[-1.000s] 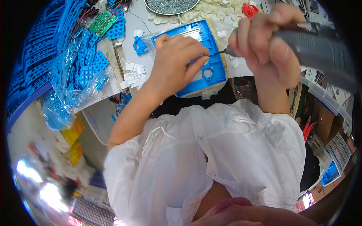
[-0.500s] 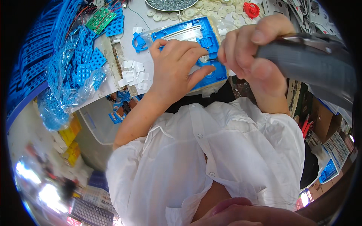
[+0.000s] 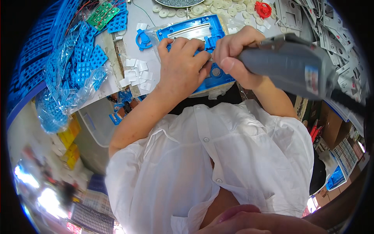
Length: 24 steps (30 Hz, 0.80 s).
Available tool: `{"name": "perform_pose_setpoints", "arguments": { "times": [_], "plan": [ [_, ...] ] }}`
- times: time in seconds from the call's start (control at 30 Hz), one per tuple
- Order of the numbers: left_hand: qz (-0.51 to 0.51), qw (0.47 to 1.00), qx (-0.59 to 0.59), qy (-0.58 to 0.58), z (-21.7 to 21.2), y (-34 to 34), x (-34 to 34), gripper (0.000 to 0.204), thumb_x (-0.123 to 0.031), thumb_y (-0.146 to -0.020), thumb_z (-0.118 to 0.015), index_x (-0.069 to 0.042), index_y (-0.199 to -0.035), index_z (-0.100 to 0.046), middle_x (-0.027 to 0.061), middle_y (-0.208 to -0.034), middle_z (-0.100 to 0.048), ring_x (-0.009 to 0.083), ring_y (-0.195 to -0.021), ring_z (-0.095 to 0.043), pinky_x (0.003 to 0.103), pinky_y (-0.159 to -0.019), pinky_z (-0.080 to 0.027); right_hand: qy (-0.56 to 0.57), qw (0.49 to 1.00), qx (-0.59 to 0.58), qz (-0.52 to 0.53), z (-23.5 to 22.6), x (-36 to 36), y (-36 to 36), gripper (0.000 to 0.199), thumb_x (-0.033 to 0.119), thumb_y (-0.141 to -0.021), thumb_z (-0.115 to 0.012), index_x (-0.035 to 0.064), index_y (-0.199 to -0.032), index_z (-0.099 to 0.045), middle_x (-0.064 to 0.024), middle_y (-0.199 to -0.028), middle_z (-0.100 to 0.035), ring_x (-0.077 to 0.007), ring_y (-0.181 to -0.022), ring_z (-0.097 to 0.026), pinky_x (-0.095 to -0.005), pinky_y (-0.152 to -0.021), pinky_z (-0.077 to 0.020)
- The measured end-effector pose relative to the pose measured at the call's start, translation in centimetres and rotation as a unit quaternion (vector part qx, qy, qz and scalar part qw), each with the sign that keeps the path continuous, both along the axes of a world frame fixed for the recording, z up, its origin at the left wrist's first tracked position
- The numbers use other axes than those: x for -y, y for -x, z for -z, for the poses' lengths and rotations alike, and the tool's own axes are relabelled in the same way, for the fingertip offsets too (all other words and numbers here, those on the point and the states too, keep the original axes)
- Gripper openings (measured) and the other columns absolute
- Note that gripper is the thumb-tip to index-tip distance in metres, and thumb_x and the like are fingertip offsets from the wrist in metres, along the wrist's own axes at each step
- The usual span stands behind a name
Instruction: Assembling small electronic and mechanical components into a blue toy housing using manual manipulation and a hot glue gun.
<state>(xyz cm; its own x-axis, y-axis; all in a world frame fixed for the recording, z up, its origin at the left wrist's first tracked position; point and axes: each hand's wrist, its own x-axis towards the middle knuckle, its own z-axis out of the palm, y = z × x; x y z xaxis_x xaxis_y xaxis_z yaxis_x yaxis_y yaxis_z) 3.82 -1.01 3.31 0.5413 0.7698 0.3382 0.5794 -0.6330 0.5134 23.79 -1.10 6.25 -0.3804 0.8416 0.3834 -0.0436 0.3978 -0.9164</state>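
A blue plastic casing point(image 3: 220, 80) lies face down at the table's near edge, with a silvery panel point(image 3: 191, 32) in its upper part. My left hand point(image 3: 181, 64) bends over its left side, fingers curled onto it and thumb drawn against the index finger; what lies beneath those fingertips is hidden. Wrapped in my right hand point(image 3: 239, 52) is a grey electric screwdriver point(image 3: 284, 66), held nearly level with its cord running off to the right. Its tip is hidden behind my fingers, close to my left fingertips. A round grey part point(image 3: 216, 71) shows in the casing beside them.
Left of the casing are a blue ring part point(image 3: 143, 40) and small white pieces point(image 3: 137, 75). Blue keypads point(image 3: 83, 70) and a green circuit board point(image 3: 103, 15) lie farther left. Cream discs point(image 3: 218, 5), a dish of screws point(image 3: 179, 2) and a red part point(image 3: 263, 9) sit behind.
My right hand and the screwdriver have moved left, toward my left hand. My left thumb has closed in toward the index finger, and the pale disc seen under it is now covered.
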Motion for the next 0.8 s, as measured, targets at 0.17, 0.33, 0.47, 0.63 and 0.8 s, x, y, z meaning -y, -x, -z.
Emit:
{"name": "perform_pose_setpoints", "arguments": {
  "times": [0.17,0.33,0.47,0.63,0.8],
  "plan": [
    [-0.005,0.999,-0.004,-0.037,0.3,-0.5,-0.3,0.012,-0.019,-0.072,-0.081,-0.014,-0.079,-0.072,-0.0037,-0.1,-0.064,0.0202,-0.099,-0.057,0.054,-0.097,-0.034,-0.037,0.996,0.062,-0.043,-0.1,-0.2,-0.1,0.02,-0.003,-0.09,-0.062,0.0057,-0.095,-0.044,-0.0072,-0.067,-0.054,-0.0158,-0.057,-0.05,-0.0329,-0.055,-0.0453],
    [0.002,1.0,-0.006,-0.022,0.1,-0.2,-0.2,0.014,-0.02,-0.073,-0.081,-0.014,-0.084,-0.073,-0.0025,-0.101,-0.064,0.0208,-0.1,-0.058,0.053,-0.098,-0.035,0.038,0.997,-0.051,-0.049,-0.6,-1.0,0.2,0.019,0.001,-0.091,-0.064,0.004,-0.102,-0.049,-0.0052,-0.067,-0.054,-0.0157,-0.056,-0.05,-0.0323,-0.054,-0.0444],
    [0.01,0.999,0.043,0.003,-2.3,1.9,-0.7,0.023,-0.016,-0.077,-0.08,-0.013,-0.098,-0.074,0.0031,-0.107,-0.066,0.0243,-0.1,-0.06,0.047,-0.095,-0.038,-0.012,0.983,-0.183,-0.01,-4.2,-2.8,-1.8,0.033,0.014,-0.093,-0.067,0.0,-0.12,-0.054,-0.0041,-0.068,-0.054,-0.016,-0.058,-0.05,-0.0344,-0.059,-0.0459],
    [-0.134,0.99,0.034,-0.037,-2.8,8.0,-1.1,0.022,-0.01,-0.081,-0.078,-0.009,-0.103,-0.074,0.0088,-0.106,-0.069,0.029,-0.096,-0.063,0.04,-0.087,-0.048,-0.096,0.971,-0.086,0.204,-6.9,-5.2,-6.3,0.039,-0.003,-0.095,-0.056,-0.0073,-0.134,-0.051,-0.0151,-0.084,-0.062,-0.0247,-0.075,-0.059,-0.0429,-0.077,-0.0514],
    [-0.204,0.979,-0.023,0.014,-2.6,12.9,-1.3,0.015,-0.008,-0.084,-0.077,-0.005,-0.099,-0.074,0.0096,-0.1,-0.07,0.0257,-0.086,-0.065,0.035,-0.077,-0.052,-0.159,0.892,0.044,0.421,-9.5,-4.3,-3.9,0.044,-0.014,-0.088,-0.057,-0.007,-0.131,-0.052,-0.0167,-0.102,-0.066,-0.0259,-0.095,-0.066,-0.043,-0.092,-0.0515]
  ]
}}
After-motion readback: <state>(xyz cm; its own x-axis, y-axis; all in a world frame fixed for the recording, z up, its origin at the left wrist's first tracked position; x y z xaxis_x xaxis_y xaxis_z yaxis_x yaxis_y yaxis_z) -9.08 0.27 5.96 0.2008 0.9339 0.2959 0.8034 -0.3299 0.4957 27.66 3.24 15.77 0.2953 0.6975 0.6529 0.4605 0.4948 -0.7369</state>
